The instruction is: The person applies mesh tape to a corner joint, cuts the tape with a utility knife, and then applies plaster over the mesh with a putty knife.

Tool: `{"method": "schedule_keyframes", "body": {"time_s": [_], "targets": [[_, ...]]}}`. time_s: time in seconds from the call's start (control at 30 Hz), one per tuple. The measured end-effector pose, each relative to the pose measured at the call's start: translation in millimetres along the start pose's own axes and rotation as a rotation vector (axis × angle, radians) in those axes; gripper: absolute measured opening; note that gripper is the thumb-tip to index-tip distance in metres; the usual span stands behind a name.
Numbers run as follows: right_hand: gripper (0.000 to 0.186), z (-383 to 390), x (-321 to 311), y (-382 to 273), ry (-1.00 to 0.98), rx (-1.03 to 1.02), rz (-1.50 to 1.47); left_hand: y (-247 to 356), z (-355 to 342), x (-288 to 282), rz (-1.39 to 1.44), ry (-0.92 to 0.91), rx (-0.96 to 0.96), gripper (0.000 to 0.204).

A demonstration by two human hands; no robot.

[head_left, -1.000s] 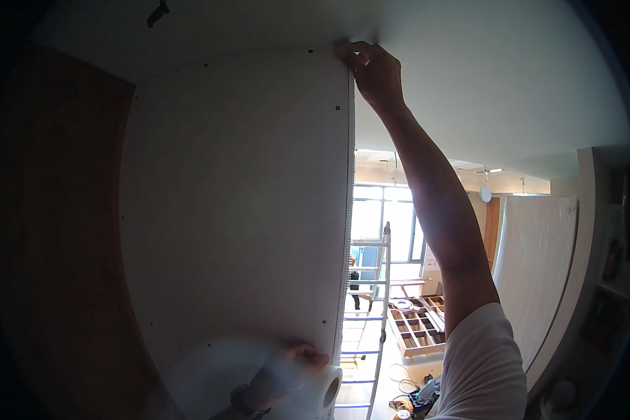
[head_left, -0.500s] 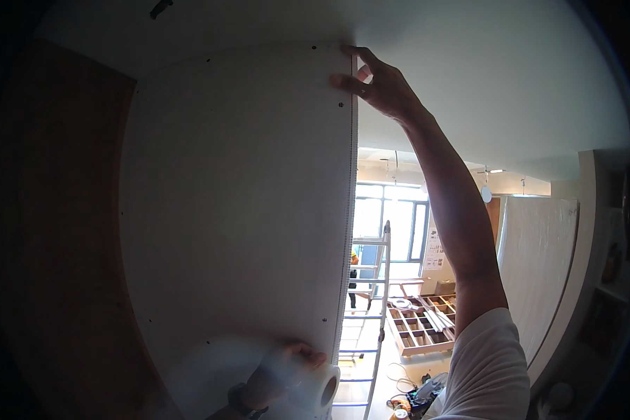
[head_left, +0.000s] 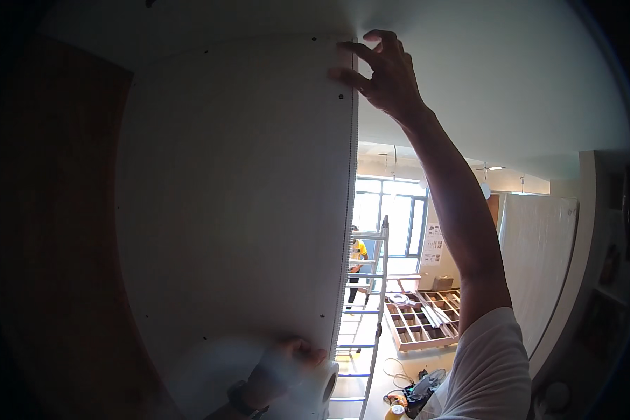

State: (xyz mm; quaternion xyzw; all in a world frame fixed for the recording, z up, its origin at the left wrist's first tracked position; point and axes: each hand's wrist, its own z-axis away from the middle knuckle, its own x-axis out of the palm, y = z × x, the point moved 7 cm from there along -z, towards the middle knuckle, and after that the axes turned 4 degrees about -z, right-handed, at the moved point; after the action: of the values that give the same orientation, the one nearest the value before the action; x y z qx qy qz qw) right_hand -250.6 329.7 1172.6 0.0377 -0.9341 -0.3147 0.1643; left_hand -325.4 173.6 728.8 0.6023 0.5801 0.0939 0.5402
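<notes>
Fingers of the right hand (head_left: 392, 78), bunched at the panel's (head_left: 231, 196) upper right corner a second ago, now spread apart there. The left hand (head_left: 283, 367) stays curled beside the white roll (head_left: 316, 392), low by the panel's right edge; its grip I cannot tell.

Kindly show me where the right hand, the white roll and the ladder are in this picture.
Right hand (head_left: 393, 82): head view, on the middle of the hand.
White roll (head_left: 316, 386): head view, on its curved outer side.
Ladder (head_left: 381, 297): head view, on its right side rail.
</notes>
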Motion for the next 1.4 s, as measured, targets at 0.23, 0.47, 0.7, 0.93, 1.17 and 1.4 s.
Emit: {"method": "schedule_keyframes", "body": {"time_s": [0.23, 0.47, 0.7, 0.93, 1.17, 1.4], "targets": [[0.017, -2, -1, -35, -0.034, -0.452, -0.089, -4, 1, 1, -0.010, 0.034, 0.036, 0.032], [0.029, 5, -4, -40, -0.175, -0.249, -0.121, -1, 4, -2, 0.011, 0.039, 0.051, 0.029], [0.049, 36, 9, -26, -0.213, -0.161, -0.138, 0, 4, -1, 0.013, 0.047, 0.061, 0.030], [0.049, 42, 7, -44, -0.197, -0.422, 0.156, 0, 6, 0, 0.064, 0.043, 0.024, 0.029], [0.058, 44, 12, -48, -0.271, -0.347, 0.093, 3, 7, 0, 0.063, 0.019, -0.022, 0.028], [0.070, 50, 8, -69, -0.292, -0.233, 0.149, -4, 5, 2, 0.124, 0.018, 0.007, 0.029]]}}
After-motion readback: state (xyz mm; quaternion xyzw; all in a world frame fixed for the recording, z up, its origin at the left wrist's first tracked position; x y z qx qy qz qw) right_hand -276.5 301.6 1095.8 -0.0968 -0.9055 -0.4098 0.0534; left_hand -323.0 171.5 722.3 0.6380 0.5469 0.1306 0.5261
